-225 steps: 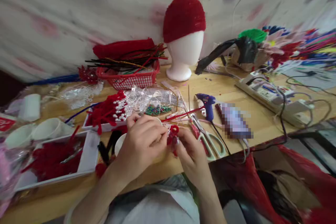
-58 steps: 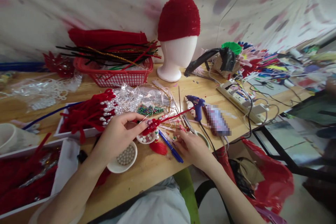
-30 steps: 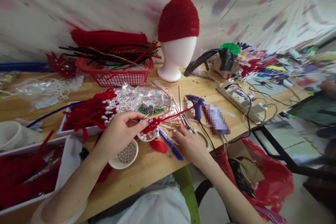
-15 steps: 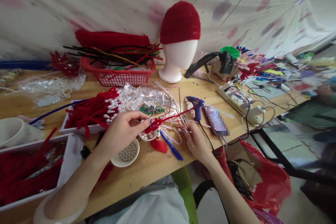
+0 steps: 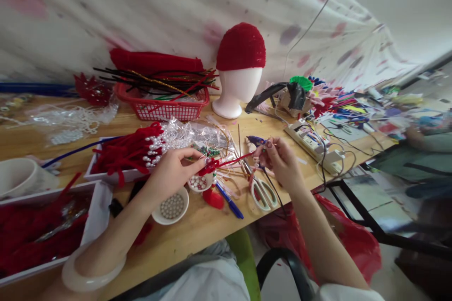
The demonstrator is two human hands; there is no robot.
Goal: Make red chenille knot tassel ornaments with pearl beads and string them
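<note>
Since the earlier frame, the right hand (image 5: pixel 282 160) has moved up to the blue glue gun (image 5: pixel 254 140), fingers bent, their grip unclear. The left hand (image 5: pixel 180 168) pinches a red flower piece (image 5: pixel 212 166), its stem (image 5: pixel 237 159) slanting rightward. Near them on the counter (image 5: pixel 183 240) lie a blue pen (image 5: pixel 231 202) and scissors (image 5: pixel 265 194).

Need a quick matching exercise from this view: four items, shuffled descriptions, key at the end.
Column 1
1. Mannequin head
2. Pen
3. Left hand
4. Small bowl

Column 2
A. Holding round beads
B. Pinching a red flower-shaped piece
C. Topped by a red cap
D. Blue, lying on the table

Pairs: 1-C, 2-D, 3-B, 4-A
</note>
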